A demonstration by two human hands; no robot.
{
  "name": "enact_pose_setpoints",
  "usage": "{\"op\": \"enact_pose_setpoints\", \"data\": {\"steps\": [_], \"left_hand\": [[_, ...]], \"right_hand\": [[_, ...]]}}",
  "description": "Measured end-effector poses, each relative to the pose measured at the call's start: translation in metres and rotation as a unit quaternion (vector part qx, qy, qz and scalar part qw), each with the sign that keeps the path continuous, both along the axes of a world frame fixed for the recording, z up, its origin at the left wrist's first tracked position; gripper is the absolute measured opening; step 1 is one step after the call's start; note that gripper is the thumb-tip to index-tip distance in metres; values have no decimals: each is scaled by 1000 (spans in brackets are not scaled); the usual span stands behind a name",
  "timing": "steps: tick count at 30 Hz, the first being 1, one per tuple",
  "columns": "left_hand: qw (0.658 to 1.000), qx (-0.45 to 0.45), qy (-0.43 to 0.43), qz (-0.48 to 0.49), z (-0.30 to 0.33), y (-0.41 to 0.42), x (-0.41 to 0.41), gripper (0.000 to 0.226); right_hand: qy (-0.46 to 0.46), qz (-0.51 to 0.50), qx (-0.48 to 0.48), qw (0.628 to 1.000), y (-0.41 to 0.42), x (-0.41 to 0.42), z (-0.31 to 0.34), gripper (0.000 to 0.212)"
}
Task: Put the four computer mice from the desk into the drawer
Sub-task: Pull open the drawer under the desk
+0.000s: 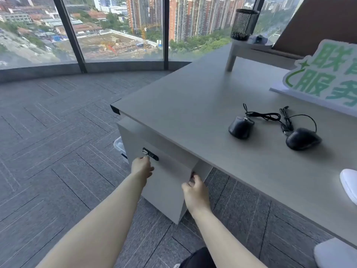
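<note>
On the desk top, two black wired mice sit well clear of both hands: the nearer-left mouse and the right mouse, their thin cables looped and crossing between them. Two white rounded things at the right edge, one at the desk's side and one lower down, may be the other mice, too cropped to say. These look light, hard-shelled and a touch slick, so a palm-over grip on the body with the cable gathered up should serve best; a trailing cord could snag. Below the desk, the drawer front looks shut or barely cracked. The left hand is curled up at the black lock plate, fingertips touching near it. The right hand has fingers hooked round the front's right edge, ready to pull. Further back, a mesh pen holder on a riser and a green-lettered sign
</note>
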State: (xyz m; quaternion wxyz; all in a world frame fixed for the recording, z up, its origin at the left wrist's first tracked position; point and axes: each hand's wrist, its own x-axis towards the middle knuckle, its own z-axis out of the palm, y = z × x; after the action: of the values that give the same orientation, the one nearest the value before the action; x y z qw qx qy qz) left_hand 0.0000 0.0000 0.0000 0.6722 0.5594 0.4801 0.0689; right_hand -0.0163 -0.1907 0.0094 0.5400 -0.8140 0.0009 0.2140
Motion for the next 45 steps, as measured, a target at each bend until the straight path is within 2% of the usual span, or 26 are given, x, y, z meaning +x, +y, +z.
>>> {"op": "enact_pose_setpoints", "data": {"steps": [7, 14, 16, 18, 19, 24, 29, 32, 40, 45], "left_hand": [[996, -47, -36, 66, -13, 10, 22, 34], [991, -39, -59, 115, -24, 12, 21, 15], [988, -43, -65, 130, -25, 10, 13, 17], [986, -50, -70, 146, -26, 10, -4, 23], [984, -52, -75, 152, -27, 10, -15, 23], [979, -43, -87, 180, -27, 16, -84, 21], [971, -33, -97, 217, -27, 24, -154, 15], [968, -33, -96, 229, -30, 30, -188, 14], [963, -28, -82, 254, -34, 45, -264, 12], [963, -22, -86, 253, -34, 47, -294, 15]], "right_hand": [[-18, -34, -8, 999, 4, 3, -6, 50], [-11, -5, -27, 1000, 0, -1, -5, 51], [-17, 14, -20, 1000, -5, -8, -2, 40], [-40, 26, -17, 999, -9, -19, 5, 21], [-47, 30, -17, 998, -11, -24, 8, 20], [-61, 112, -41, 991, -9, -54, 14, 36], [-5, 216, -14, 976, 2, -94, 10, 35], [13, 264, -17, 964, 10, -117, 3, 45], [24, 363, -11, 931, 26, -175, 2, 30], [13, 387, -17, 922, 29, -198, 5, 38]]}}
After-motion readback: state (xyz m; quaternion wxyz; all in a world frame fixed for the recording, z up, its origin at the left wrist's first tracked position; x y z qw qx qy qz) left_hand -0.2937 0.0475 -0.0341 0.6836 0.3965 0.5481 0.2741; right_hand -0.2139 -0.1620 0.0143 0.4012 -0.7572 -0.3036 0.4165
